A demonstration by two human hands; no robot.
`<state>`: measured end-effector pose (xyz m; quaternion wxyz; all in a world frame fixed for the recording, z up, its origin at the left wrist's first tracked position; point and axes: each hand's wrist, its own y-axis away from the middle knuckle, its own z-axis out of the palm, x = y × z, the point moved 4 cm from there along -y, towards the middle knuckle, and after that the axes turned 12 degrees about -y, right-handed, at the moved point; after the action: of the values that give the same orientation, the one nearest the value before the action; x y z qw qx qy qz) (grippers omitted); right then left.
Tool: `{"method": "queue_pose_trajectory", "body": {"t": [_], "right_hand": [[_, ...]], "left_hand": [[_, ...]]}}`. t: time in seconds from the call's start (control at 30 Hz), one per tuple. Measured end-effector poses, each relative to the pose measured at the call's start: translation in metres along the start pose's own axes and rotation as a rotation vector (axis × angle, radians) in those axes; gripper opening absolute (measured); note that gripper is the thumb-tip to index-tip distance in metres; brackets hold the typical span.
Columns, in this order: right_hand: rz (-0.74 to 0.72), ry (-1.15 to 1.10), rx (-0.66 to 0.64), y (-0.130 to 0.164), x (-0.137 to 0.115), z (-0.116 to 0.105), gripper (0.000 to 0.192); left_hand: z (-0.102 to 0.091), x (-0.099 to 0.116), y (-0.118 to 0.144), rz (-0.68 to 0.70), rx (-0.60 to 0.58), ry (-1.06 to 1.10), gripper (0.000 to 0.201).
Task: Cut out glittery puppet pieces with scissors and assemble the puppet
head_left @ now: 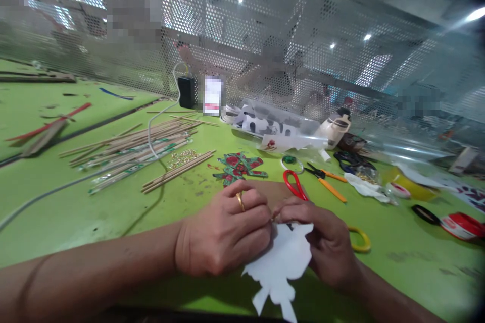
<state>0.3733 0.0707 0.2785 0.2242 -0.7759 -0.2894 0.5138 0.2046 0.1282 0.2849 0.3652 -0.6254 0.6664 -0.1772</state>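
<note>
A white paper cutout [282, 257] with a jagged, figure-like outline hangs below my fingers, its plain side facing me. My left hand [231, 227], with a gold ring on one finger, is closed at the cutout's upper left edge. Opposite it, my right hand [326, 242] pinches the upper right part of the same cutout. The fingertips of both hands meet at its top; any small thing between them is hidden. Just beyond my hands lie red-handled scissors [296, 185] on a brown piece [271, 191]. A yellow scissor handle [359, 239] shows beside my right hand.
Wooden sticks [151, 141] and small gold beads [184, 159] lie at left, crossed by a white cable [149, 131]. Patterned green-and-red cutouts [239, 167], orange-handled pliers [328, 181] and a red tape roll [462, 224] lie ahead and right. A perforated screen [227, 35] bounds the green table [197, 202].
</note>
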Motion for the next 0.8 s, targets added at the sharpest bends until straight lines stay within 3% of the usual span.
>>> {"method": "queue_pose_trajectory", "body": {"t": [0.13,0.27,0.4,0.63,0.73,0.8], "right_hand": [[0.004,-0.063,-0.022,0.004,0.003,0.001,0.033],[0.034,-0.086,-0.042,0.007,0.006,0.002,0.026],[0.048,-0.117,-0.076,0.006,0.008,0.002,0.013],[0.059,-0.129,-0.131,0.002,0.009,-0.002,0.024],[0.020,-0.119,-0.082,-0.003,0.008,-0.002,0.017],[0.031,-0.169,-0.018,-0.005,0.009,-0.002,0.008]], "left_hand": [[-0.003,0.001,-0.001,0.004,0.039,0.021,0.017],[-0.006,0.000,-0.006,-0.056,0.091,0.077,0.014],[-0.003,-0.003,-0.008,-0.145,0.028,0.173,0.018],[-0.004,-0.011,-0.008,-0.081,-0.090,0.253,0.024],[-0.001,-0.013,-0.007,-0.138,-0.116,0.377,0.024],[0.003,-0.014,-0.005,-0.233,-0.072,0.426,0.020]]}}
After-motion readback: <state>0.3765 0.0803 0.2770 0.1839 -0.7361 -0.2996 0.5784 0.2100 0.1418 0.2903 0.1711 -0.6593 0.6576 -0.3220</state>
